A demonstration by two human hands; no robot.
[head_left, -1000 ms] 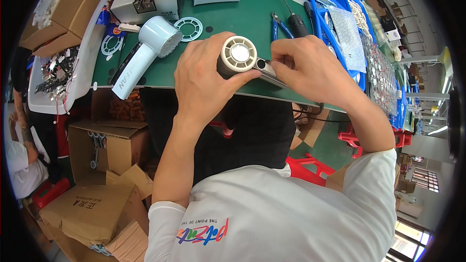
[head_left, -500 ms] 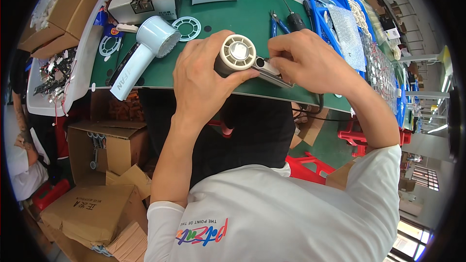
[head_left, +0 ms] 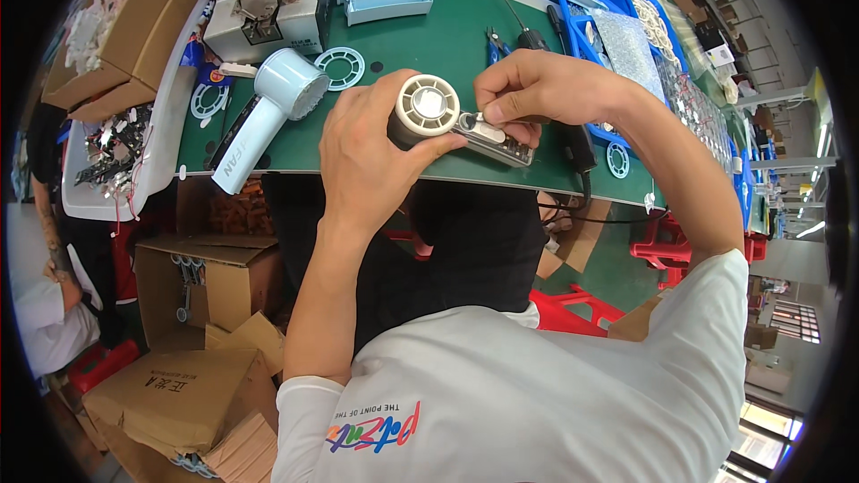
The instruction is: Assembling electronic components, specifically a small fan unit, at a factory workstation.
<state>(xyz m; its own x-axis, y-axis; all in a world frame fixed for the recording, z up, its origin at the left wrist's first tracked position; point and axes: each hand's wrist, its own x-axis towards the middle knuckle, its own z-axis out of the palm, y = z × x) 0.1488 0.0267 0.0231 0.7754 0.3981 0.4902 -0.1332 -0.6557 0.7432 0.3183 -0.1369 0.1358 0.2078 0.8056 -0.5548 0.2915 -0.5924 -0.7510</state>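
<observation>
Over the front edge of the green bench, my left hand is wrapped round the head of a handheld fan with a cream spoked ring. Its handle points right, its upper side uncovered and inner parts showing. My right hand is closed at the handle, thumb and forefinger at a small white piece beside the fan head. The fingertips partly hide that piece. A light blue fan lies to the left, near a light blue ring grille.
A metal machine stands at the back left, beside light blue shells. Pliers, a screwdriver and a black corded tool lie rightward. Blue trays line the right; a white bin of small parts sits left.
My right hand has shifted left and up along the handle. More of the handle's inside now shows, and the white piece is visible under the fingers. My left hand keeps its hold.
</observation>
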